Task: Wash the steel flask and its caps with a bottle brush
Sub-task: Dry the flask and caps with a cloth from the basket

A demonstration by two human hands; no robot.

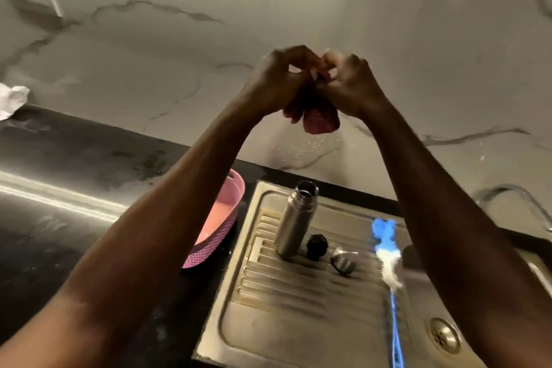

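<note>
The open steel flask [294,219] stands upright on the ribbed steel drainboard [286,302]. Beside it on the drainboard lie a black inner cap [317,245] and a steel outer cap [343,260]. The bottle brush [388,266], with a blue tip, white bristles and a blue handle, lies along the drainboard's right side. Both my hands are raised high above these, close to the wall. My left hand [276,81] and my right hand [351,84] pinch together the top of a small dark red pouch [321,121] that hangs between them.
A pink woven basket [221,224] sits on the dark counter [59,158] left of the drainboard. A tap [516,200] curves at the right, with a sink drain [443,334] below. White crumpled cloth [12,98] lies at far left. A marble wall stands behind.
</note>
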